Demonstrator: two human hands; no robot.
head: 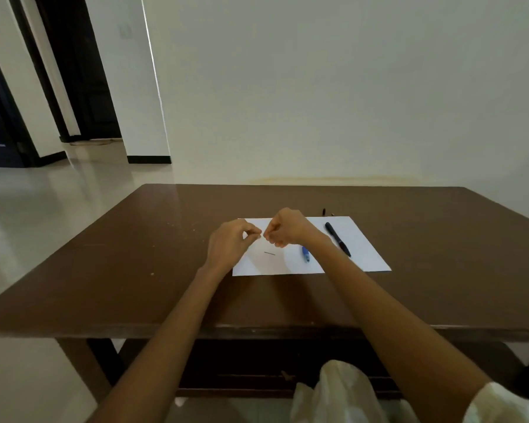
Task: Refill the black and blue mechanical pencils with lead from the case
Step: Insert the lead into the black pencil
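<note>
On 1 white paper sheet [361, 254]: 1 black mech. pencil [337, 238], 1 blue mech. pencil [305, 254], 1 thin dark lead stick [269, 253]. Left hand [230, 241] & right hand [287, 228] above, fingertips pinched together, almost meeting; held item too small to tell.

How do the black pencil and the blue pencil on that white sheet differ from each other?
The black pencil shows its full length, lying aslant on the sheet's right part; the blue pencil shows only a short end, the rest hidden under the right hand and its forearm. The black one lies farther right, the blue one nearer the middle. Both rest on the white paper, and neither is being held.
</note>
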